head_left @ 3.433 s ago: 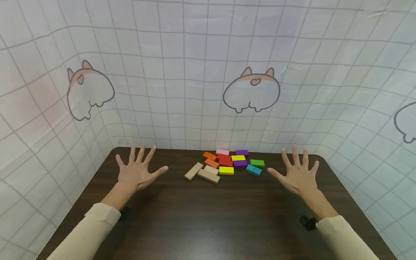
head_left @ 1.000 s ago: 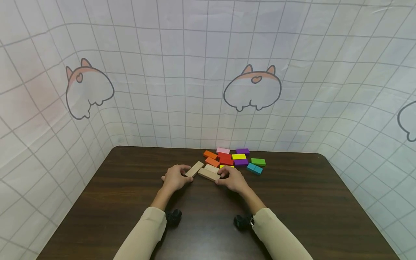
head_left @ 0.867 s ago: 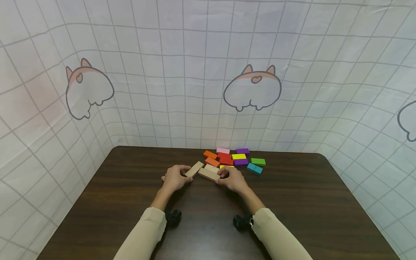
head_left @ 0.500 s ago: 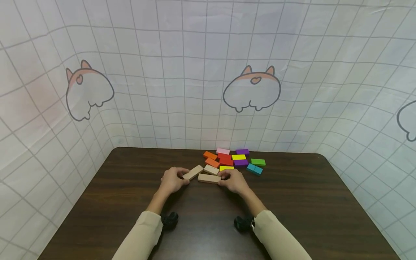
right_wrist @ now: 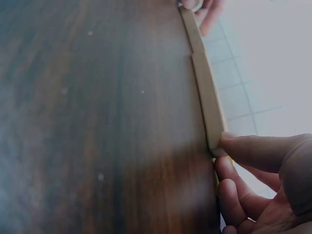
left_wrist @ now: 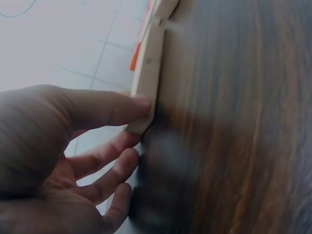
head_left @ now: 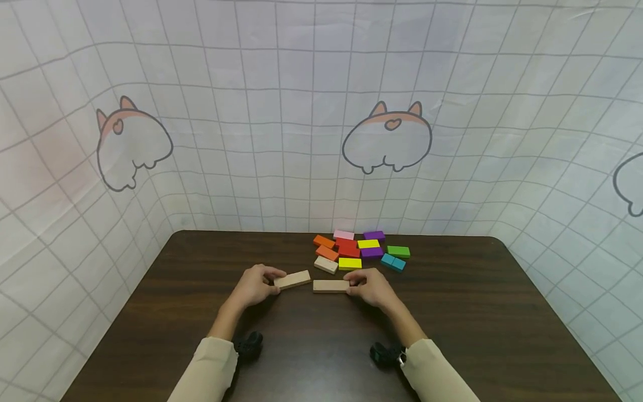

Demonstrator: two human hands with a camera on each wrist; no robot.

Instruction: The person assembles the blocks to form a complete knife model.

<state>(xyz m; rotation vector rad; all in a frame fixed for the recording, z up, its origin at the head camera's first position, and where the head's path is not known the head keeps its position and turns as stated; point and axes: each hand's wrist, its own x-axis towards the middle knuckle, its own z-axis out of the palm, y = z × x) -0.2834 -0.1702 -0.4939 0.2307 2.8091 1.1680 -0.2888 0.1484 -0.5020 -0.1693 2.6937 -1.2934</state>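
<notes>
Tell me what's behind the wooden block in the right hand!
Behind that block lie another wooden block and a yellow block. What it covers underneath can't be seen.

The thumb (left_wrist: 105, 108) of the left hand (head_left: 253, 286) partly hides the wooden block (left_wrist: 150, 63).

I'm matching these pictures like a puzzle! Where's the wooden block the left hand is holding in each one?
Head: the wooden block is in the lower half, a bit left of the middle.
Left wrist: the wooden block is in the upper half, near the middle.
Right wrist: the wooden block is near the top, right of the middle.
Shared landmark: the left hand at its end.
</notes>
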